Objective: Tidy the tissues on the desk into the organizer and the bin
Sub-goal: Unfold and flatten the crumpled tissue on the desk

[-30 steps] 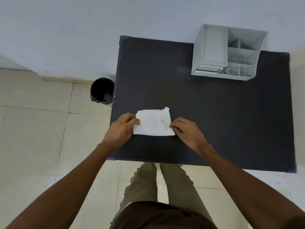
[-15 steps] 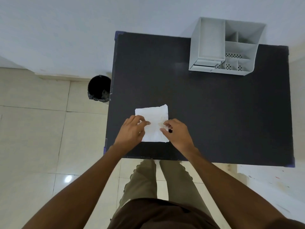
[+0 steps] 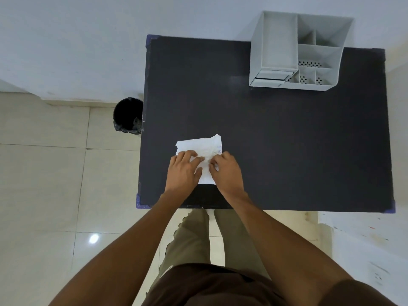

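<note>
White tissue (image 3: pixel 199 146) is lying flat near the black desk's (image 3: pixel 287 140) front-left; the left hand (image 3: pixel 183 171) and right hand (image 3: pixel 227 171) are pressing on it, fingers curled; grey organizer (image 3: pixel 273 44) is sitting back-right; black bin (image 3: pixel 128 115) is standing beside the desk.

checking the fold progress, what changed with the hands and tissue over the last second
Both hands moved inward from the tissue's side edges onto its middle: the left hand and right hand now nearly touch, pressing the tissue flat on the desk. The tissue looks narrower, as if folded over. The organizer and bin stayed put.
</note>
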